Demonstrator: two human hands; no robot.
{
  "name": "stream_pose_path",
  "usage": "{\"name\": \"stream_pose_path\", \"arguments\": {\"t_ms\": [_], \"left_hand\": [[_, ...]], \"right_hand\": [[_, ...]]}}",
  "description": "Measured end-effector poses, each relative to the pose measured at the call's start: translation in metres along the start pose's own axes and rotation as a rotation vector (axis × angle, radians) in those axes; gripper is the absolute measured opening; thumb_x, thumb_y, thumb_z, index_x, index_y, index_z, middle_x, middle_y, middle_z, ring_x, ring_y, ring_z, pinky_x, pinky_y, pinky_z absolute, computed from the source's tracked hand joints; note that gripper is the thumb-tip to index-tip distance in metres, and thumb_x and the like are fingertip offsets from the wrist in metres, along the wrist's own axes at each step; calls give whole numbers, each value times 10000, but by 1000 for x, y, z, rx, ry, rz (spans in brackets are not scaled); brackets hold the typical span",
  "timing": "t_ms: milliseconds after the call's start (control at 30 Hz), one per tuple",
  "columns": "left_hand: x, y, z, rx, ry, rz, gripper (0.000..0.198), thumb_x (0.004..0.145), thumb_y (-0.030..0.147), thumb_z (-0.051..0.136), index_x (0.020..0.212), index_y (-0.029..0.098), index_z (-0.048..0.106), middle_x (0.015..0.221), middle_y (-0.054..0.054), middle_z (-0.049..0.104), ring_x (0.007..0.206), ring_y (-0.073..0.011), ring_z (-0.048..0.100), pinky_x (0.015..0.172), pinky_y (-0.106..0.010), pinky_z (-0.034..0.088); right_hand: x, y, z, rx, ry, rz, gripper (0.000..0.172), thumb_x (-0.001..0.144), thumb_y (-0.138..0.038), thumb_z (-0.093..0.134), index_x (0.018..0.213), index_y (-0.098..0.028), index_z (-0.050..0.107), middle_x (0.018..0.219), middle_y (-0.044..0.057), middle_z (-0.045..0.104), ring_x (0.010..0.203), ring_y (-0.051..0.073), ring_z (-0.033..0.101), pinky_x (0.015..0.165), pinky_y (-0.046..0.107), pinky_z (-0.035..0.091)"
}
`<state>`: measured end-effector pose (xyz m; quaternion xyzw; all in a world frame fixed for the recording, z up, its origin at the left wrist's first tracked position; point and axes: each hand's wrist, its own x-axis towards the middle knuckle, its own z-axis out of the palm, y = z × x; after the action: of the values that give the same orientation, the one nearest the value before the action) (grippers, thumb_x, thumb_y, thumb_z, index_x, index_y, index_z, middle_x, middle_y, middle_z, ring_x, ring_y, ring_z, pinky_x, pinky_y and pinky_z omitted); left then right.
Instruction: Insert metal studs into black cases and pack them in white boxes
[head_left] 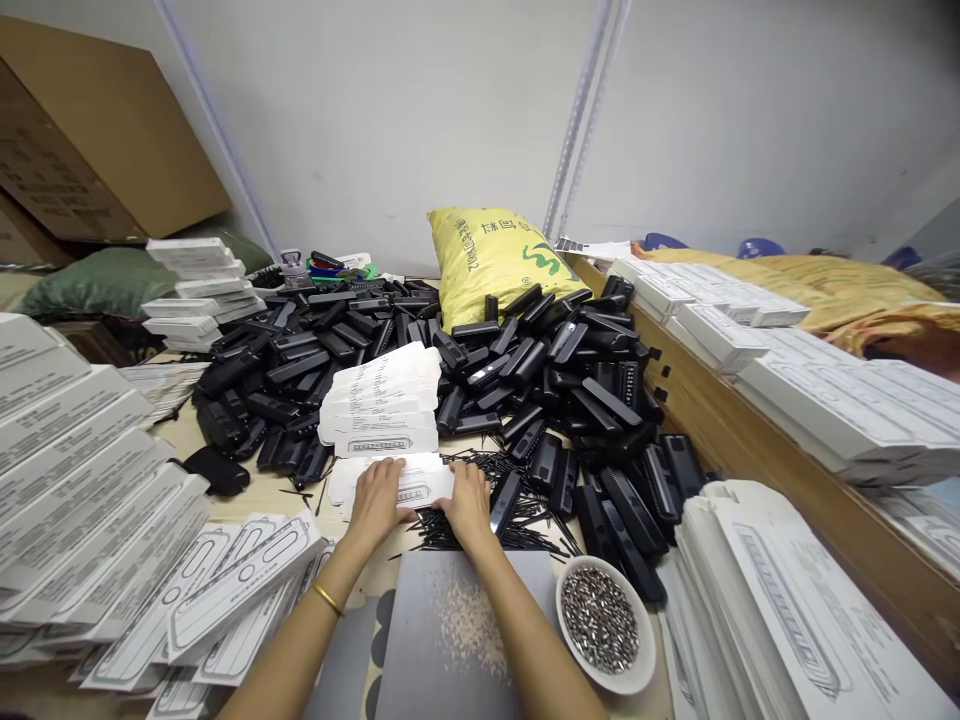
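Observation:
My left hand (pixel 380 497) grips the left part of a white printed carton (pixel 421 486), fingers over its top and thumb along the near side. At its right end my right hand (pixel 466 505) holds the same carton. Some of the carton is hidden by my fingers. Just beyond it lies a fanned stack of flat white cartons (pixel 382 400) with line drawings. Thin black sticks (pixel 517 495) are scattered beside and under my right hand. Below my forearms is a grey board (pixel 420 620) with beige crumbs on it.
Black plastic cases (pixel 300 360) heap across the back, against a yellow sack (pixel 495 260). A white bowl (pixel 646 660) of small metal pieces stands at right, beside flat cartons (pixel 795 600). White boxes (pixel 75 470) pile up at left; more boxes (pixel 840 400) line the wooden ledge (pixel 697 400).

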<state>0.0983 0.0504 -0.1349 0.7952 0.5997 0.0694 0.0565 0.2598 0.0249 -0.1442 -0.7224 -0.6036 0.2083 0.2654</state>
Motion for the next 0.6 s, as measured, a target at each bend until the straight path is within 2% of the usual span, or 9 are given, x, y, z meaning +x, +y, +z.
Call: {"name": "stream_pose_path", "arguments": {"t_ms": [133,233,300,367,467,600], "left_hand": [[0,-5,1,-24,11,50,769,631,314,748,1304,154,412,1292,-154,487,1250,-320,405,1062,-436,308],[-3,-6,2,-40,-2,91,694,650,300,690,1271,136,425,1289,-160,480,1233,-311,420,1071,-437,304],[-3,-6,3,-48,-26,121,668,636,247,655,1254,125,434,1287,-163,481,1225,-305,428,1069,-425,315],[-3,-6,4,-49,-47,139,680,616,188,626,1264,114,436,1313,-175,464,1240,-316,413,1071,-430,312],[0,-6,2,-53,-76,143,728,595,124,601,1302,112,429,1349,-186,438,1261,-337,392,1075,-453,302],[4,-11,-5,-89,-135,152,743,612,121,615,1331,134,428,1364,-165,443,1276,-308,402,1088,-419,308]], "right_hand": [[-1,10,-5,109,14,-25,538,682,-123,698,1200,-139,556,1155,131,609,1098,276,544,936,354,417],[-2,19,-16,190,24,-43,358,737,-153,635,1094,-159,603,1051,96,650,990,239,599,865,322,458],[-4,25,-25,241,32,-58,208,774,-185,592,978,-174,631,939,67,672,905,223,620,819,312,472],[-6,30,-35,289,43,-73,130,797,-207,555,898,-183,634,868,50,680,838,206,629,781,296,478],[-12,35,-45,350,57,-85,125,810,-225,522,844,-186,636,838,43,688,754,182,633,725,272,482],[-22,40,-50,400,58,-94,136,806,-244,516,795,-188,640,794,38,689,703,175,635,680,261,483]]}}
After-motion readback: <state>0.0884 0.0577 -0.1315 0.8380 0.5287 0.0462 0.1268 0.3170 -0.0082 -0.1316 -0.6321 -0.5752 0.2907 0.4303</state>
